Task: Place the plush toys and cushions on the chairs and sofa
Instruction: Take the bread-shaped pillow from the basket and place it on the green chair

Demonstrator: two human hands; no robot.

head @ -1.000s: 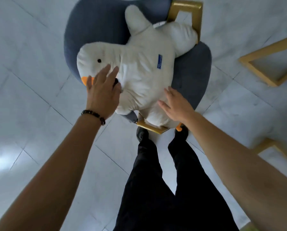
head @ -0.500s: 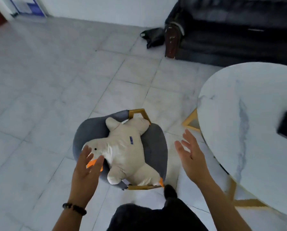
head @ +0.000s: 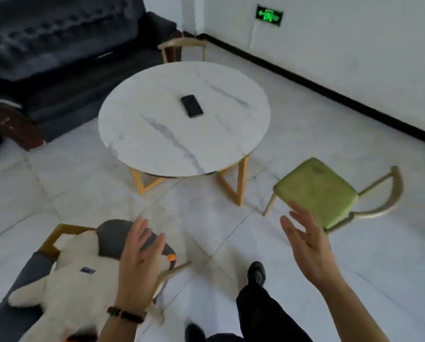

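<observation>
A white plush toy (head: 78, 287) lies flat on the grey chair (head: 117, 235) at lower left, its belly and small blue label facing up. Its long axis runs on a diagonal, from an orange patch at the bottom edge of the picture up and right to an orange-tipped end at the chair's edge nearest the table (head: 157, 134). One stubby limb sticks out to the left and another points up toward the chair's gold frame. The left hand (head: 140, 262) is over the toy's upper end, back toward the camera, fingers straight and spread, gripping nothing; whether it touches the plush cannot be told. A dark bead bracelet (head: 126, 315) circles that wrist. The right hand (head: 305, 238) is raised in the air well apart from the toy, palm turned left, fingers loose and spread, holding nothing. Beyond it stands the green chair (head: 315, 191), its padded seat tilted in this wide view and its curved back to the right. The round marble table stands between the two chairs and farther off, and carries a dark phone (head: 192, 106) lying flat near its middle. A dark sofa (head: 58, 58), blurred, fills the upper left. A green lit sign (head: 269, 16) is low on the white wall. A black shoe (head: 255, 272) rests on the pale tiles between the hands.
</observation>
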